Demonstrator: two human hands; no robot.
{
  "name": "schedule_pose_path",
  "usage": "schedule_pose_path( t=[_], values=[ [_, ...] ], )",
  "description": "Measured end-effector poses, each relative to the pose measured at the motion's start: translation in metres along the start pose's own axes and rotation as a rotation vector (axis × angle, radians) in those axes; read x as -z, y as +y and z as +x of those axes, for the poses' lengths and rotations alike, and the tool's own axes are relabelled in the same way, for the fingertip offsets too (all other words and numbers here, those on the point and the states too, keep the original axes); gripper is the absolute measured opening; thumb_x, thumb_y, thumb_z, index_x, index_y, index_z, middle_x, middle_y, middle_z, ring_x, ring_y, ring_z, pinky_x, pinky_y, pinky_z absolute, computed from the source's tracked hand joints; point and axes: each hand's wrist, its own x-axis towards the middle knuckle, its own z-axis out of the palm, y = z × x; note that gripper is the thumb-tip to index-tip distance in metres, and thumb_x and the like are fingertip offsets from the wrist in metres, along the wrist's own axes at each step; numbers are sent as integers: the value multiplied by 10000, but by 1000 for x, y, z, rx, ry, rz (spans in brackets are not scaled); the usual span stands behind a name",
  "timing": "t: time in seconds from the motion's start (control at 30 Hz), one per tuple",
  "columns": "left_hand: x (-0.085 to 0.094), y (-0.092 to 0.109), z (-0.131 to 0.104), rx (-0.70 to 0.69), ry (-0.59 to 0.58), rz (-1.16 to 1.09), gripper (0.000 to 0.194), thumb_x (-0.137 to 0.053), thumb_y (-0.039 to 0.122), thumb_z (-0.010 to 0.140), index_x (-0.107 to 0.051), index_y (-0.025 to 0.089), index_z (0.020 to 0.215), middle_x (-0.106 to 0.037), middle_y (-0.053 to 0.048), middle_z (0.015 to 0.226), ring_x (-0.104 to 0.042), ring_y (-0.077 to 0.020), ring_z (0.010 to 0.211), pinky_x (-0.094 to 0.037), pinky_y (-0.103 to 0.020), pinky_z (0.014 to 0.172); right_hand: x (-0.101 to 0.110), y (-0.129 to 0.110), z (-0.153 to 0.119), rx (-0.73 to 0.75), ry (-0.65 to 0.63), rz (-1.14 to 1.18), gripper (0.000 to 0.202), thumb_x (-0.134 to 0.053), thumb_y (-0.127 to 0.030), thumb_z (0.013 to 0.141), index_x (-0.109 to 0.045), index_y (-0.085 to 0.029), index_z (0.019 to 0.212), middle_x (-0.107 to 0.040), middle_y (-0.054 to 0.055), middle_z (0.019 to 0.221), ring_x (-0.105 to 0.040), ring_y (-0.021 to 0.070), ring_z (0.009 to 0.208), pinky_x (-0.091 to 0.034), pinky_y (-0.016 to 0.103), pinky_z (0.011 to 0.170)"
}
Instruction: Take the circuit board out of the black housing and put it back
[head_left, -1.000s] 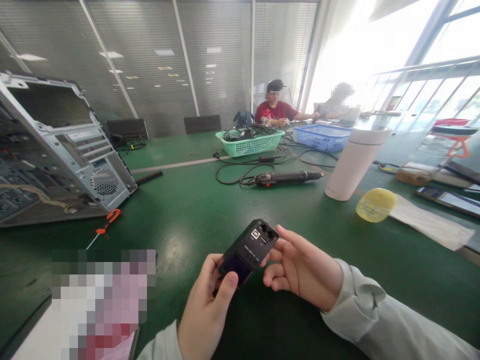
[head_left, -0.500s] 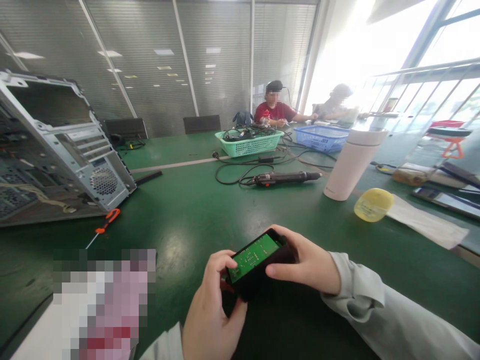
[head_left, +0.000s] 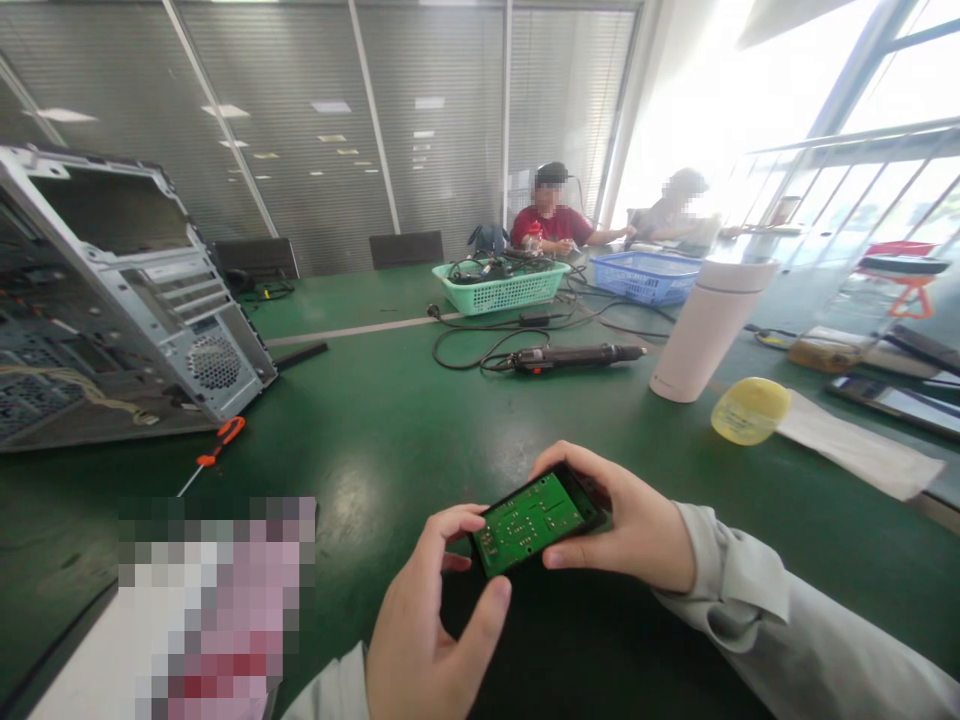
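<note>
A green circuit board (head_left: 529, 520) lies face-up in a shallow black case (head_left: 586, 496), held low over the green table. My right hand (head_left: 626, 525) grips the right end of the case, thumb along the near edge and fingers behind it. At the left end, my left hand (head_left: 439, 600) has its fingers against the far corner and its thumb by the near corner. Small solder points dot the board's visible face. The underside of the case is hidden.
An open metal computer case (head_left: 202, 350) stands at left, an orange-handled screwdriver (head_left: 217, 445) beside it. Ahead lie a corded electric screwdriver (head_left: 574, 357), a green basket (head_left: 506, 293) of cables and a blue basket (head_left: 645, 278). A pink tumbler (head_left: 709, 330) stands right. Two people sit beyond.
The case has tipped flatter and shifted slightly right, so more of the board's face shows. My left thumb has come up from below to the near corner.
</note>
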Motion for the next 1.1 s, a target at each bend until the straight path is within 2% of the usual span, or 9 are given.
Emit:
schedule_pose_path(
  t=[0.2, 0.33, 0.5, 0.57, 0.7, 0.9, 1.1],
  values=[
    [-1, 2, 10, 81, 19, -112, 181, -569, 259, 842, -570, 232, 1021, -671, -79, 1145, -656, -241, 994, -551, -391, 809, 2, 1, -1, -34, -14, -104, 449, -791, -356, 755, -510, -159, 1043, -552, 41, 974, -529, 188, 854, -432, 247, 713],
    [0, 5, 11, 126, 12, -171, 136, -594, 250, 809, -599, 221, 941, -706, -88, 1100, -685, -244, 945, -569, -390, 779, 6, -4, -2, -34, -54, -265, 424, -765, -389, 767, -512, -166, 1026, -556, 29, 905, -523, 177, 783, -411, 246, 662],
    [-1, 5, 10, 129, -16, -158, 147, -580, 235, 816, -606, 234, 961, -710, -74, 1113, -685, -240, 986, -577, -356, 767, 7, -13, 0, 74, -121, -509, 393, -762, -252, 733, -542, -176, 1050, -564, 33, 965, -529, 193, 871, -400, 270, 766],
    [-1, 4, 9, 123, -37, -140, 162, -568, 238, 835, -592, 248, 995, -702, -60, 1134, -684, -232, 995, -578, -329, 740, 5, -14, 0, 83, -151, -521, 397, -790, -315, 759, -550, -175, 1042, -568, 24, 949, -539, 182, 852, -393, 253, 741],
    [-1, 4, 6, 104, -60, -97, 152, -543, 288, 881, -555, 267, 1031, -689, -46, 1165, -695, -219, 955, -567, -311, 710, 4, -14, 1, 75, -144, -500, 476, -738, -577, 818, -581, -169, 1007, -587, 29, 917, -554, 175, 815, -381, 239, 701],
    [0, 7, 1, 25, 9, -88, 154, -499, 283, 912, -523, 260, 1063, -684, -61, 1164, -672, -227, 1001, -539, -341, 814, 4, -16, -1, 11, -99, -411, 468, -734, -573, 809, -582, -166, 983, -601, 6, 865, -556, 149, 760, -386, 214, 661],
    [2, 7, 0, 29, 88, -117, 128, -526, 275, 883, -576, 236, 995, -712, -50, 980, -684, -223, 921, -551, -312, 775, -1, -18, -3, 12, -68, -373, 324, -623, -469, 862, -551, -160, 926, -527, -10, 699, -444, 114, 575, -326, 208, 537]
  ],
)
